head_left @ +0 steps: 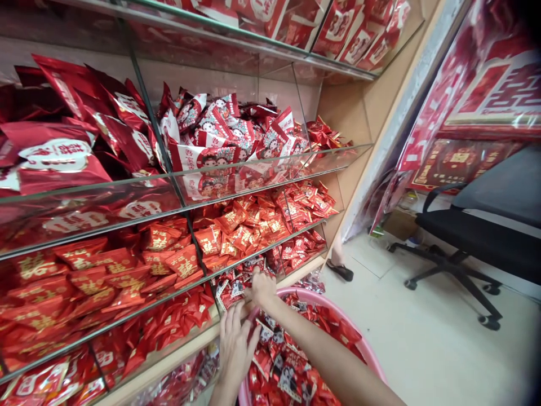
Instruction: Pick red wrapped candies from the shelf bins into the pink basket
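Observation:
My right hand (pixel 262 288) reaches over a pink tub to the lowest shelf compartment, its fingers curled at the small red, black and white candy packets (pixel 234 285) there. What lies inside those fingers is hidden. Lower and to the left, my left hand (pixel 236 335) has its fingers outstretched and apart, beside the tub's rim and the shelf's front edge. The pink tub (pixel 367 345) stands on the floor against the shelf. Red packets (pixel 291 366), several with black and white figures, fill it below my forearms.
Glass dividers (pixel 270 166) front the shelf compartments, stacked with red packets (pixel 112 270) and larger red bags (pixel 54 158). A wooden side panel (pixel 346 113) ends the shelf. A black office chair (pixel 482 225) stands right. A person's sandalled foot (pixel 339 269) shows beyond the shelf.

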The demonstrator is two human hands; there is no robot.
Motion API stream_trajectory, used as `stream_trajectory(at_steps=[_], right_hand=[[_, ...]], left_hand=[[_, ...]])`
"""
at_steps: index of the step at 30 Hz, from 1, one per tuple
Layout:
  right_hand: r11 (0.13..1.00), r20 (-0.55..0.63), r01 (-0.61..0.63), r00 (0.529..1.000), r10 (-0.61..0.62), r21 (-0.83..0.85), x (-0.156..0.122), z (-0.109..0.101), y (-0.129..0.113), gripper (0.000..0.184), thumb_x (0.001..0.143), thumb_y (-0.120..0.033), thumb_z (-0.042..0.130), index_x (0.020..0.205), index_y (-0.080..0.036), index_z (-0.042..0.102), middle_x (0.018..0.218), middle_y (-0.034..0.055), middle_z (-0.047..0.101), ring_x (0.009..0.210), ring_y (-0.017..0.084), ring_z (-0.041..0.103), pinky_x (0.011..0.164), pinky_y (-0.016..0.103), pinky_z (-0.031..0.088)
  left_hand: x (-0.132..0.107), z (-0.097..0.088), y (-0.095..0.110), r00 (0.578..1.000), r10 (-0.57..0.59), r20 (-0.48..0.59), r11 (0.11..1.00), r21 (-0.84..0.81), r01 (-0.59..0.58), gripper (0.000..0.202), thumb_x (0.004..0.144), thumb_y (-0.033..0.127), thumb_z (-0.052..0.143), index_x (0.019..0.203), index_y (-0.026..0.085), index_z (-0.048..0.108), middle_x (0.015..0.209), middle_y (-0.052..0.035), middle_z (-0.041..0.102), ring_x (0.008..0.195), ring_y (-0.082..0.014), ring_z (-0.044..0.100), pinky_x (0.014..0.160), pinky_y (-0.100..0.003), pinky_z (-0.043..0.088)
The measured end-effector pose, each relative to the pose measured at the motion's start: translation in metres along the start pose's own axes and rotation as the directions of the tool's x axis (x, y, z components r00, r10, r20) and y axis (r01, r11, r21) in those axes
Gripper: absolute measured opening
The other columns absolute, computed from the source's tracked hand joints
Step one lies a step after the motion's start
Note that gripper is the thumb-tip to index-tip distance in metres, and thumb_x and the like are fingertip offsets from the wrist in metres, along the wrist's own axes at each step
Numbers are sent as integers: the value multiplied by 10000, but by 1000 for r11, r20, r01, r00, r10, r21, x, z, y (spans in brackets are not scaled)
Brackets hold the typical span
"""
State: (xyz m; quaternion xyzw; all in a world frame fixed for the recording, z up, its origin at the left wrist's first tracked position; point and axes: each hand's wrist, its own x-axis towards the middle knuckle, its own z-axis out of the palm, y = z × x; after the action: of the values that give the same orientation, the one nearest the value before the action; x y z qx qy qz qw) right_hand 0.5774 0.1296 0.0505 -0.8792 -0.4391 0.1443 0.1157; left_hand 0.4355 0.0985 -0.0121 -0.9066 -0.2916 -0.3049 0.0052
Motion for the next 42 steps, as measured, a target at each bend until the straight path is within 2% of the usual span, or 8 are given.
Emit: stream_trajectory(at_steps=[7, 13, 18, 22, 28, 32, 39, 42], right_hand=[[996, -9, 58, 998, -57, 72, -23, -35, 11, 412, 733, -292, 582, 1073, -119, 428, 962, 149, 643, 927, 281, 600, 745, 351, 394], [941, -166, 260, 960, -227, 218, -81, -48, 57, 145, 763, -268, 506, 820, -206, 389, 726, 6, 568, 659, 163, 534, 575, 253, 312], [900, -117, 337, 941, -316, 275, -138, -21, 86, 163, 722, -191, 507, 766, -216, 351, 722, -19, 519, 661, 142, 484, 608, 238, 330], [911, -87, 364, 931, -353, 194, -168, 13, 96, 201, 660, -101, 503, 766, -213, 374, 781, -5, 546, 728, 157, 511, 718, 269, 370], [917, -111, 381, 923, -369, 119, -186, 56, 107, 262, 635, -117, 597, 830, -229, 460, 896, -1, 599, 839, 184, 541, 802, 274, 373], [914, -213, 403, 898, -386, 43, -188, 74, 113, 309, 658, -198, 661, 913, -235, 490, 931, -4, 620, 823, 179, 547, 827, 283, 359], [833, -347, 538, 763, -546, -129, -183, 85, 108, 270, 706, -395, 666, 814, -211, 500, 939, 18, 627, 803, 202, 517, 727, 303, 366], [844, -367, 532, 774, -516, -66, -175, 69, 97, 248, 705, -365, 656, 819, -215, 494, 952, 13, 611, 814, 201, 506, 735, 309, 369]], left_hand=[[0, 3, -1, 999, -31, 21, 1000, 3, 31, 247, 825, 357, 495, 968, 226, 647, 1298, -82, 501, 1206, -242, 423, 1035, -456, 303], [2, 0, 3, 1000, -14, 12, 1000, 12, 14, 264, 826, 341, 494, 1021, 233, 636, 1301, -84, 494, 1216, -250, 409, 1034, -474, 301], [2, -1, 4, 999, -34, 33, 999, -3, 34, 223, 832, 326, 478, 907, 215, 657, 1327, -80, 468, 1222, -255, 400, 1050, -489, 277], [1, -1, 4, 999, -32, 38, 999, -2, 32, 214, 830, 342, 487, 852, 209, 653, 1325, -83, 469, 1226, -252, 398, 1056, -487, 271], [4, -2, 7, 997, -70, 10, 997, -42, 70, 219, 827, 349, 489, 778, 207, 649, 1294, -71, 507, 1214, -242, 418, 1061, -471, 277], [4, -3, 8, 997, -79, 2, 995, -55, 79, 219, 826, 347, 493, 772, 202, 649, 1293, -79, 508, 1212, -246, 422, 1058, -480, 280], [1, 2, 3, 999, -35, 12, 999, -11, 36, 201, 820, 343, 502, 806, 205, 648, 1323, -80, 479, 1226, -255, 405, 1054, -484, 283], [0, 3, 1, 1000, -7, 13, 1000, 17, 6, 201, 823, 345, 497, 816, 208, 645, 1328, -85, 470, 1223, -251, 408, 1046, -484, 288]])
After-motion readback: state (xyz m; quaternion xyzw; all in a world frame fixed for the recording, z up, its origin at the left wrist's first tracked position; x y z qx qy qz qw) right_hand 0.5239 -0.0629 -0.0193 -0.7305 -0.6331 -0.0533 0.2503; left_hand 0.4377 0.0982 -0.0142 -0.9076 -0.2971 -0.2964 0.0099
